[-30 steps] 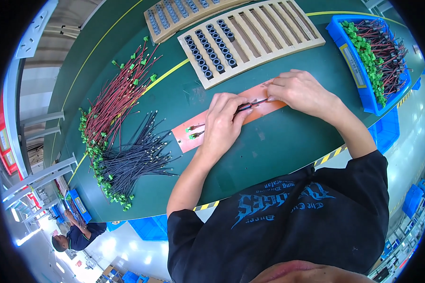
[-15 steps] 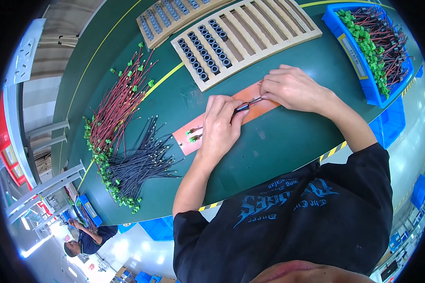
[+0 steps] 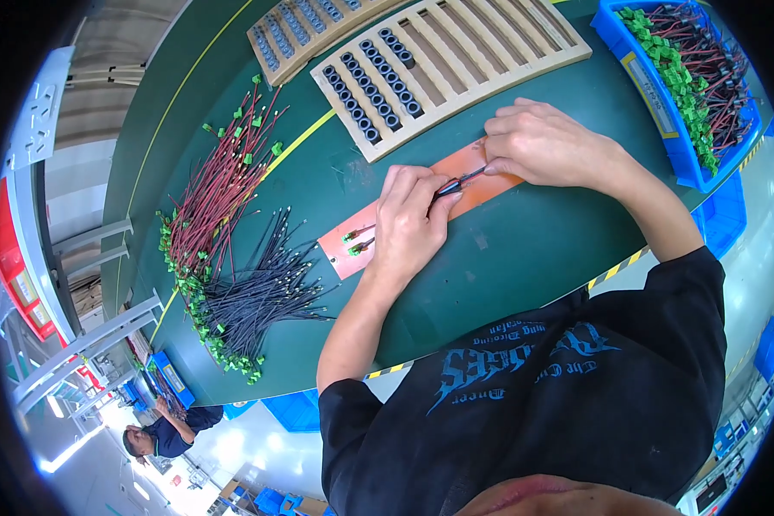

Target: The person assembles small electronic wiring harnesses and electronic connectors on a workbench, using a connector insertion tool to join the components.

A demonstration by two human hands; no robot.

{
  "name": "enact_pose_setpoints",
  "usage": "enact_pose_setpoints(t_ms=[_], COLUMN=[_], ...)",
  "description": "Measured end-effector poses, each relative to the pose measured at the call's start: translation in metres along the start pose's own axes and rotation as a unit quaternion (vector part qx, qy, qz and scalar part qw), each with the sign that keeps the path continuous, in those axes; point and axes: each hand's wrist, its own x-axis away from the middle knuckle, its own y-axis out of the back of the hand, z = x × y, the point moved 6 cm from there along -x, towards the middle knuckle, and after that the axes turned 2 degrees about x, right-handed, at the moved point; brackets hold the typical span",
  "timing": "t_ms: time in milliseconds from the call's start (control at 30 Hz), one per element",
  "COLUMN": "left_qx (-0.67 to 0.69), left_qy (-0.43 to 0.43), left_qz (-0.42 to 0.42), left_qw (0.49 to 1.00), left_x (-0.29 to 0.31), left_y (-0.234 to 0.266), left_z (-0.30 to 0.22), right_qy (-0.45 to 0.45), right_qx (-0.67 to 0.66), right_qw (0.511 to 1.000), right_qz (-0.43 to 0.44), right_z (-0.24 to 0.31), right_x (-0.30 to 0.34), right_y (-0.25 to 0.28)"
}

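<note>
1. Both hands are working close together over the orange board (image 3: 340, 262), a short gap parting them. The left hand (image 3: 411, 217) is pinching a dark sleeve (image 3: 446, 189) between thumb and fingers; the right hand (image 3: 542, 148) is gripping a thin lead (image 3: 473, 175) in its fingertips.
2. Dark sleeve and lead are lying in line over the board's right half. Whether the two are joined, I cannot tell.
3. Two green connectors (image 3: 353, 250) are resting near the board's left end, their wires running under the left hand.
4. Fitting or seating the lead at the sleeve seems to be the step in hand. The next move is probably calling for a firm left pinch and a straight, gentle pull or push from the right.
5. Red wires (image 3: 219, 185) and black wires (image 3: 262, 292) are lying toward the worktable's (image 3: 473, 292) left edge; a wooden rack (image 3: 443, 118) is standing beyond the board's far edge, holding dark rings (image 3: 373, 135).
</note>
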Motion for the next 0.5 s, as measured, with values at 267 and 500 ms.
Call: enact_pose_setpoints(t_ms=[267,500], left_qx=[0.031,0.076], left_qy=[-0.002,0.029], left_qz=[-0.007,0.013], left_qw=[0.999,0.997], left_x=[-0.006,-0.004], left_y=[-0.005,0.002], left_z=[-0.002,0.004], right_qy=[0.004,0.014], right_qx=[-0.014,0.044], right_qw=[1.000,0.999], right_qz=[-0.004,-0.025], right_z=[-0.009,0.003], right_x=[0.005,0.008], right_y=[-0.002,0.012])
